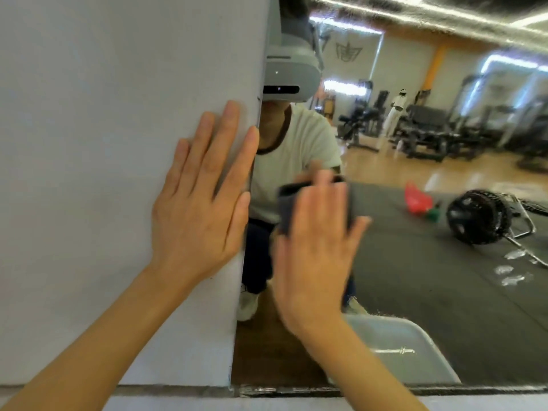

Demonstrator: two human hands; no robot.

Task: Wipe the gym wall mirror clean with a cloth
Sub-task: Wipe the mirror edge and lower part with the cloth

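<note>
At nine o'clock our left hand [197,200] lies flat on the plain white wall panel [89,143], fingers straight and slightly spread, its fingertips just reaching the edge of the large frameless wall mirror [415,277]. Just right of centre our right hand [317,250] presses the dark grey folded cloth [296,203] against the glass, fingers straight and close together, blurred. We judge the cloth could slip from under flat fingers, or the left fingertips could smudge the mirror's edge.

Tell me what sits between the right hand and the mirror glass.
A dark grey cloth lies between the right hand and the mirror; the flat fingers press it to the glass. The head view shows it, though motion blurs it.
</note>
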